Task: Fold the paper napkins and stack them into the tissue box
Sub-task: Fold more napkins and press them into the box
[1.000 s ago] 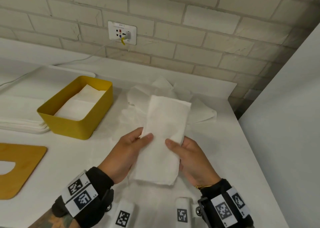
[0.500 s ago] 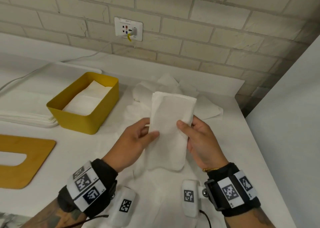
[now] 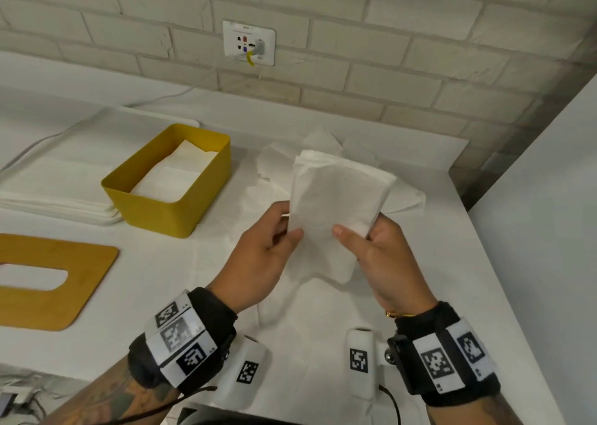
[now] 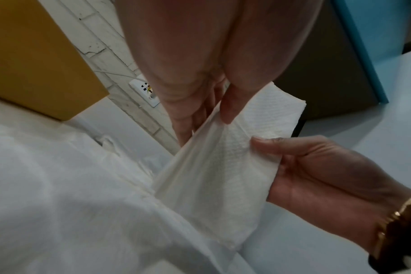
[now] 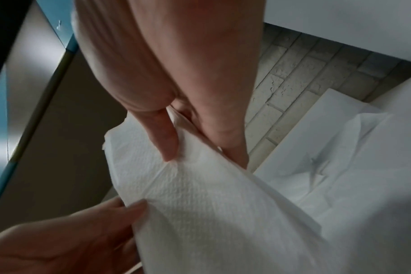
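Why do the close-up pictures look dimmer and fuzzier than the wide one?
Head view: bright, even light, fairly sharp, brick lines bowed by the wide lens. Left wrist view: the left hand looms large, dim, edges soft. Right wrist view: the folded napkin smears toward the corner.

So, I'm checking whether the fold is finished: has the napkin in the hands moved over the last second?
Yes. The napkin has risen: its lower end now hangs closer to the near edge of the yellow box.
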### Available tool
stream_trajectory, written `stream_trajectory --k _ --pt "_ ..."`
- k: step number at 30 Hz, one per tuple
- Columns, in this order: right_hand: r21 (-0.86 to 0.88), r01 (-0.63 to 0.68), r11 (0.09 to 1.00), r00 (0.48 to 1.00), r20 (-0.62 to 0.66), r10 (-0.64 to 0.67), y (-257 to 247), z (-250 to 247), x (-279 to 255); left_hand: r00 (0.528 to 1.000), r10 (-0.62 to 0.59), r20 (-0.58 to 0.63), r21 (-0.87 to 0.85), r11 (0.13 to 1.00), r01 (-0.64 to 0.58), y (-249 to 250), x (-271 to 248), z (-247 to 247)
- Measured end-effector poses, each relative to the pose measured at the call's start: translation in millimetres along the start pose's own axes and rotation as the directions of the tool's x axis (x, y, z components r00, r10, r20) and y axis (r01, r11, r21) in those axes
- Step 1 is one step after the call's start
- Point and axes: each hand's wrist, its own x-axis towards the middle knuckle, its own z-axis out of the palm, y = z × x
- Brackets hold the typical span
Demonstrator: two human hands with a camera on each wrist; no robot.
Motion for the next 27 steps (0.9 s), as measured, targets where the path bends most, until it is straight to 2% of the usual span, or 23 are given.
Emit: stream_trajectory --k 4,6,9,11,13,15,18,20,22,24,25,27 --pt "-0.006 -0.134 0.991 0.986 0.104 0.134 8 4 0 0.99 -0.091 0.107 0.057 0.995 0.085 1 0 4" --pt "0.012 -0.179 0.984 0.976 0.131 0.176 13 2 -1 0.984 -0.14 0.114 0.025 0.99 0.138 2 1 1" --pt "0.148 -0.238 0.96 0.957 0.208 0.205 7 -4 -2 0.975 -0.202 0.093 -0.158 0.964 0.215 15 0 -8" --pt "0.232 -0.296 0.927 0.93 0.29 0.224 1 0 -8 0.953 -0.261 0.157 -0.289 0.91 0.297 22 -7 -10" --pt "0.229 -0.339 0.913 0.903 0.353 0.246 1 12 -15 0.923 -0.335 0.19 -0.391 0.837 0.384 22 -15 -7" --pt "0.147 -0.353 0.924 0.887 0.368 0.28 9 22 -22 0.894 -0.427 0.139 -0.483 0.759 0.437 13 -20 -6" --pt "-0.025 -0.362 0.932 0.861 0.373 0.345 19 14 -32 0.853 -0.519 -0.046 -0.58 0.71 0.4 -3 -25 -20" --pt "-0.158 -0.345 0.925 0.872 0.31 0.378 22 -6 -35 0.821 -0.558 -0.121 -0.619 0.689 0.377 -11 -31 -37" --pt "-0.302 -0.342 0.89 0.91 0.129 0.394 26 -34 -29 0.803 -0.577 -0.15 -0.635 0.679 0.369 -19 -36 -52" --pt "-0.443 -0.356 0.823 0.927 -0.054 0.372 32 -59 -15 0.785 -0.597 -0.166 -0.643 0.669 0.372 -22 -41 -62" --pt "-0.508 -0.365 0.781 0.925 -0.099 0.368 35 -68 -7 0.778 -0.604 -0.171 -0.646 0.665 0.375 -23 -44 -65" --pt "-0.619 -0.373 0.691 0.911 -0.103 0.399 38 -78 8 0.771 -0.611 -0.178 -0.649 0.662 0.375 -26 -47 -67"
